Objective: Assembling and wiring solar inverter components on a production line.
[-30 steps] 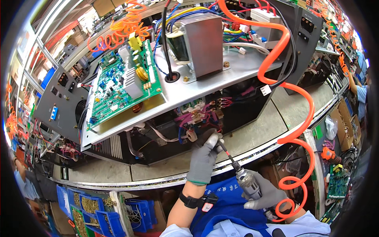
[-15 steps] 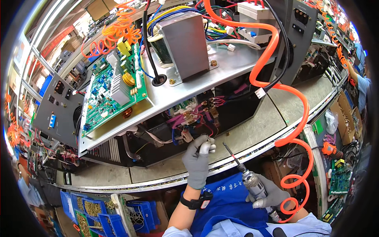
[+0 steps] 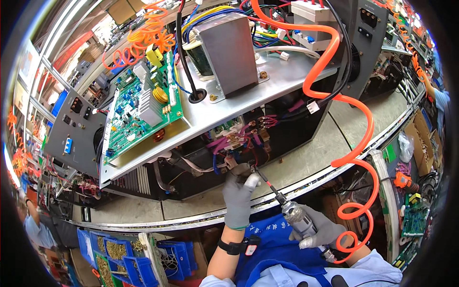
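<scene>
My left hand point(image 3: 237, 193), in a grey glove, reaches into the lower front opening of an open metal chassis point(image 3: 248, 103); its fingertips pinch around the screwdriver's bit among pink and purple wires point(image 3: 229, 141). My right hand point(image 3: 319, 232), also gloved, grips a pneumatic screwdriver point(image 3: 297, 215), with its thin bit point(image 3: 264, 178) angled up-left to a spot just above my left fingers. A coiled orange air hose point(image 3: 354, 158) runs from the tool up over the chassis. On the chassis shelf sit a green circuit board point(image 3: 141, 112) and a grey transformer box point(image 3: 229, 52).
The chassis stands on a grey workbench point(image 3: 311, 158) with a metal front rail. Blue bins point(image 3: 114, 253) of small parts hang below at the left. Another grey unit point(image 3: 71, 138) stands to the left. More boards and tools lie at the right point(image 3: 413, 215). Other workers' sleeves show at both edges.
The view has shifted, so the chassis sits lower and closer. My left hand moved up to the bit's tip inside the opening, and the screwdriver bit followed it in.
</scene>
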Tool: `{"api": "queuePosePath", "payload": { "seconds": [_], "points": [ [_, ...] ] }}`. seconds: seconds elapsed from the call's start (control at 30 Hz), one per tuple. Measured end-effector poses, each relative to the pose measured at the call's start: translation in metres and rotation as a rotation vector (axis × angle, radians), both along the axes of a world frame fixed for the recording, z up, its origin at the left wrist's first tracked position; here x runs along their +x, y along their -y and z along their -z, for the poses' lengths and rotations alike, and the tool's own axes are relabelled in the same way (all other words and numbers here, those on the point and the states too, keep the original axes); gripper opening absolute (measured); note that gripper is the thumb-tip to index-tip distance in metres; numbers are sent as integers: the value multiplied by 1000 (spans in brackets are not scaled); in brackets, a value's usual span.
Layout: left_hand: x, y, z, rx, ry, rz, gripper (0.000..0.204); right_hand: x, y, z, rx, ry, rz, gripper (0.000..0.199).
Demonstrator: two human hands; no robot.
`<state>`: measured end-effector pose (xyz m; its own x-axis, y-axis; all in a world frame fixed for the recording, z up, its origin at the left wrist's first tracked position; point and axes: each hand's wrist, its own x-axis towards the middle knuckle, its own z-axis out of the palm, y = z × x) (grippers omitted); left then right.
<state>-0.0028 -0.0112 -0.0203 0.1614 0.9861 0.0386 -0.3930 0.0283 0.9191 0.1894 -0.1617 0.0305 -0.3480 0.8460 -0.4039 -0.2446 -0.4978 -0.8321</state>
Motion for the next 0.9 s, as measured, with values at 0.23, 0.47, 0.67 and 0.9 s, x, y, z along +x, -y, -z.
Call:
{"api": "queuePosePath", "payload": {
  "seconds": [0.23, 0.47, 0.67, 0.9],
  "points": [
    [0, 0, -7, -86, 66, -32, 22, 1, 6, 9, 36, -42, 32, 89],
    [5, 2, 7, -18, -429, -16, 22, 5, 20, 0, 43, -174, 203, 87],
    [52, 25, 37, 444, -1083, -18, 19, 8, 34, 10, 80, -449, 380, 73],
    [17, 26, 30, 554, -1247, -279, 27, 12, 44, 19, 49, -258, 352, 68]
  ]
}}
